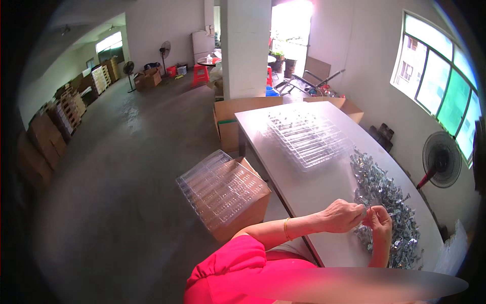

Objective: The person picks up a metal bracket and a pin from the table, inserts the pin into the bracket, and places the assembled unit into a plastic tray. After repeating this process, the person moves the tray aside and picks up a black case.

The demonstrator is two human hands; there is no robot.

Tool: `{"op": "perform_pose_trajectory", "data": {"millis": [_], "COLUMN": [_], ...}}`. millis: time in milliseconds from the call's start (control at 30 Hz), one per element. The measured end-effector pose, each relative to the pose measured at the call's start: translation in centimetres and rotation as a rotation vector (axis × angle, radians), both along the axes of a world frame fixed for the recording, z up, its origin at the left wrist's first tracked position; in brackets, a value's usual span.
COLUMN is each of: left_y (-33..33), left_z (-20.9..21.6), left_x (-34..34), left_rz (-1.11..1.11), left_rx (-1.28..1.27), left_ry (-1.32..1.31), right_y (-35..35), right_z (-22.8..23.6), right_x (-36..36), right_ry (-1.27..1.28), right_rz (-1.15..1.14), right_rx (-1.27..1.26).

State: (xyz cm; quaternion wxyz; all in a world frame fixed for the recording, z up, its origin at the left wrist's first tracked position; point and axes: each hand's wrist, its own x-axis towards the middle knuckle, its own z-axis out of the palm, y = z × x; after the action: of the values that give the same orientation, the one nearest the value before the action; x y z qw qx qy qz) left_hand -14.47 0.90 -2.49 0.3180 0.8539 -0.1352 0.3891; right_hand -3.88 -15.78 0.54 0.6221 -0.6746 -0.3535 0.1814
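Observation:
My left hand [344, 216] reaches across from the left, its fingers closed in a pinch and almost meeting those of my right hand [378, 222]. The right hand is also closed, with thumb and fingers pressed together. Whatever lies between the fingertips is too small to make out. Both hands hover at the near left edge of a long heap of small grey metal parts [377, 182], which spreads along the right side of the white table [316, 190]. Farther up the table lie clear plastic trays [309, 142] with rows of compartments, seemingly stacked.
Left of the table, another clear tray [215, 185] rests tilted on a cardboard box [253, 210]. A black fan [441, 159] stands beyond the table's right edge. At the far end are a white pillar [247, 50] and an open carton [243, 107]. Clear plastic bags [453, 248] sit at near right.

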Motion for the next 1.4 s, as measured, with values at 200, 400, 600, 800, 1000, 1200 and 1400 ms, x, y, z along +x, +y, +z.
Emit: {"op": "perform_pose_trajectory", "data": {"millis": [200, 400, 600, 800, 1000, 1200, 1400], "left_y": [1.0, 1.7, 2.4, 2.6, 2.4, 2.7, 4.5], "left_z": [-0.1, -0.4, 0.1, -0.5, -1.4, -1.2, 0.2], "left_x": [-1.9, -3.3, -3.8, -2.9, -2.6, -3.2, -4.0], "left_rz": [0.009, 0.028, -0.018, -0.105, -0.191, -0.663, -0.578], "left_rx": [-0.027, -0.111, -0.185, -0.271, -0.377, -0.868, -1.059], "left_ry": [0.004, 0.031, 0.047, 0.085, 0.175, 0.516, 0.402], "right_y": [1.6, 2.9, 3.5, 3.6, 3.1, 2.3, 4.0], "right_z": [0.1, 0.6, 0.6, 0.2, 0.0, 0.4, 1.0], "right_x": [-1.2, -2.2, -2.4, -1.9, -2.3, -2.5, -2.7], "right_ry": [-0.02, -0.048, -0.059, -0.061, -0.063, -0.046, -0.172], "right_rz": [0.052, 0.095, 0.075, 0.067, 0.027, -0.082, -0.125], "right_rx": [-0.004, 0.002, 0.033, 0.062, 0.109, 0.093, 0.136]}}
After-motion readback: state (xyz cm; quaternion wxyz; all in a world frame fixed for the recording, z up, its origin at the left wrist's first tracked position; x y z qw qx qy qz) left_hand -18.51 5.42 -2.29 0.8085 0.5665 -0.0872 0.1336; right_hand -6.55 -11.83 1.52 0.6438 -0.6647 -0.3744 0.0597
